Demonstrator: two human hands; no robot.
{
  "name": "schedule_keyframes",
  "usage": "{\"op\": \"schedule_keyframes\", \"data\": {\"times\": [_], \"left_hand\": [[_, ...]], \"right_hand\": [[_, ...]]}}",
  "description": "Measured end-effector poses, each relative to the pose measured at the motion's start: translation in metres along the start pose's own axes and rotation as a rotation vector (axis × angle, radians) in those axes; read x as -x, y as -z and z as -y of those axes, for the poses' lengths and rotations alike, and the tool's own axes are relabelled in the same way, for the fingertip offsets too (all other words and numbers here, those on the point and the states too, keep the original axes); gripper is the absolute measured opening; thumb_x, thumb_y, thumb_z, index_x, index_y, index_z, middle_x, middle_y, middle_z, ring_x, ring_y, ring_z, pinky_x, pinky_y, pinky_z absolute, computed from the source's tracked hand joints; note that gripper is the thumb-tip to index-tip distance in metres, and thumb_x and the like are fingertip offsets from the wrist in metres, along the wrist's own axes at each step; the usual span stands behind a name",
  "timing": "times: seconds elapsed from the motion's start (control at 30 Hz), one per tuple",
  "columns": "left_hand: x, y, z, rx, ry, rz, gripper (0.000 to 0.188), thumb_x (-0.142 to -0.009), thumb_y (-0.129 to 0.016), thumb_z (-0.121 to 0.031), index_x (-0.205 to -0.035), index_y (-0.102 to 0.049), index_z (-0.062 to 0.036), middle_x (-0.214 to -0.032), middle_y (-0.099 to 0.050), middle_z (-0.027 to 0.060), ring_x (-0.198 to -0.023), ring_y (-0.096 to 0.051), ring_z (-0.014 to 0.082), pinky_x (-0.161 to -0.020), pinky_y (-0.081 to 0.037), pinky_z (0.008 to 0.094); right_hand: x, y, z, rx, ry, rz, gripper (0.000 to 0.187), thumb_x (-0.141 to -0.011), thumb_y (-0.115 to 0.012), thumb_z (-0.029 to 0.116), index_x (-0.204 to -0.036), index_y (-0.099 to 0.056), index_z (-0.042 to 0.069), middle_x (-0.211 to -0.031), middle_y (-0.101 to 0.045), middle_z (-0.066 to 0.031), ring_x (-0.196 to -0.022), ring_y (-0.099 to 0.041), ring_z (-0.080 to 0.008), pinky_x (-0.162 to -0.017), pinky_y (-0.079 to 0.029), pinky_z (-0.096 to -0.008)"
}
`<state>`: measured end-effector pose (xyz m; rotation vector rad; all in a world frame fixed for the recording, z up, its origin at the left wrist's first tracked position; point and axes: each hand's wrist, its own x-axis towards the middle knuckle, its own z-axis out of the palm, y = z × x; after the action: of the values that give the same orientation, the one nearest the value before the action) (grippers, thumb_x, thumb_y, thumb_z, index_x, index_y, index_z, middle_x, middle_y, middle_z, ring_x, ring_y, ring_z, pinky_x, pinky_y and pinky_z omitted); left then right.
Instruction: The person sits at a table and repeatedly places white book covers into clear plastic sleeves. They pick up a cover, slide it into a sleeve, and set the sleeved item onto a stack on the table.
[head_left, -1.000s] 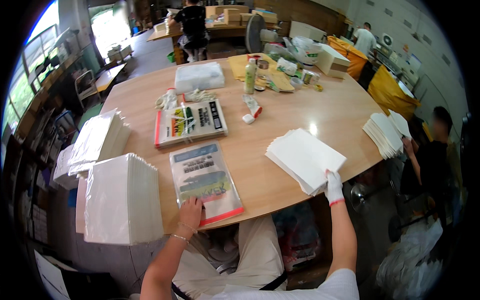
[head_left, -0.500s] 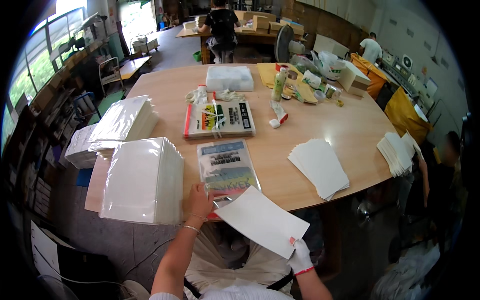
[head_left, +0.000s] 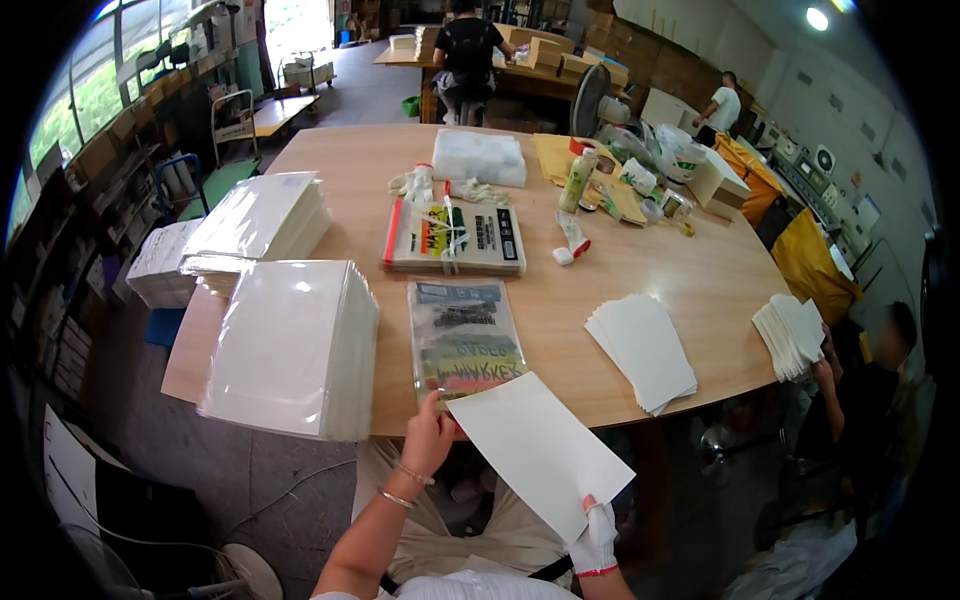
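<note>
At the left, two stacks of plastic-covered white sheets (head_left: 280,345) are piled, apparently finished. Beside them, the fingers of the bare left hand (head_left: 428,440) are placed at the near edge of the clear printed bag (head_left: 467,335), which is laid flat on the table (head_left: 555,330); whether that edge is pinched cannot be told. One white sheet (head_left: 535,445) is gripped near its corner by the gloved right hand (head_left: 595,537), thumb on top; its far end is held at the bag, seemingly not inserted yet. Farther right, a fanned pile of loose sheets (head_left: 645,350) is left uncovered. The bag's mouth is hidden by sheet and hand, and the gloved fingers underneath cannot be seen.
</note>
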<state>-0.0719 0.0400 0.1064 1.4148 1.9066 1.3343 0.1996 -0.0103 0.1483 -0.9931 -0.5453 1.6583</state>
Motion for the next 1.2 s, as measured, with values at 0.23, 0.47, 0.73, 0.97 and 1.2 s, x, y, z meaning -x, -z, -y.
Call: {"op": "schedule_keyframes", "data": {"times": [0.23, 0.47, 0.73, 0.97, 1.2], "left_hand": [[0.063, -0.098, 0.014, 0.886, 0.235, -0.128, 0.056, -0.081, -0.051, -0.002, -0.132, -0.026, -0.0005, -0.099, -0.055, 0.0124, -0.072, -0.058, 0.017, -0.068, -0.047, 0.0258], [0.096, -0.193, 0.1, 0.541, 0.107, 0.296, 0.035, -0.085, -0.05, -0.01, -0.119, -0.042, -0.0031, -0.1, -0.055, 0.0104, -0.076, -0.059, 0.0204, -0.069, -0.048, 0.0308], [0.103, -0.173, 0.087, 0.862, 0.62, 0.261, 0.021, -0.087, -0.052, -0.018, -0.101, -0.056, -0.0035, -0.081, -0.062, 0.005, -0.073, -0.06, 0.0218, -0.063, -0.05, 0.0356], [0.09, -0.082, 0.057, 0.962, 0.81, 0.27, 0.041, -0.088, -0.05, -0.023, -0.124, -0.044, -0.003, -0.119, -0.05, 0.0052, -0.105, -0.049, 0.0131, -0.086, -0.04, 0.0274], [0.093, -0.061, 0.071, 0.807, 0.802, 0.41, 0.044, -0.091, -0.038, -0.036, -0.114, -0.053, -0.0014, -0.102, -0.06, 0.0049, -0.097, -0.055, 0.0142, -0.08, -0.042, 0.0269]], "right_hand": [[0.006, 0.025, -0.019, 0.03, -0.199, -0.127, 0.029, -0.091, -0.043, 0.02, -0.117, -0.043, 0.008, -0.1, -0.055, -0.0058, -0.086, -0.056, -0.0152, -0.066, -0.049, -0.0311], [0.013, 0.015, -0.038, 0.079, -0.458, -0.057, 0.015, -0.091, -0.043, 0.018, -0.104, -0.047, 0.013, -0.07, -0.043, 0.0022, -0.057, -0.039, -0.0093, -0.054, -0.039, -0.0275], [-0.123, -0.01, -0.078, -0.393, -0.412, 0.042, 0.016, -0.089, -0.043, 0.014, -0.101, -0.047, 0.005, -0.092, -0.057, -0.0115, -0.087, -0.058, -0.0288, -0.08, -0.048, -0.048], [-0.109, 0.016, -0.057, 0.371, -0.474, 0.27, 0.021, -0.088, -0.044, 0.01, -0.107, -0.046, 0.0, -0.091, -0.06, -0.0149, -0.069, -0.062, -0.0215, -0.063, -0.052, -0.0335], [-0.089, -0.054, -0.079, 1.458, 0.636, 0.595, 0.014, -0.066, -0.062, 0.01, -0.075, -0.055, 0.002, -0.082, -0.05, -0.0149, -0.077, -0.053, -0.032, -0.065, -0.044, -0.0392]]}}
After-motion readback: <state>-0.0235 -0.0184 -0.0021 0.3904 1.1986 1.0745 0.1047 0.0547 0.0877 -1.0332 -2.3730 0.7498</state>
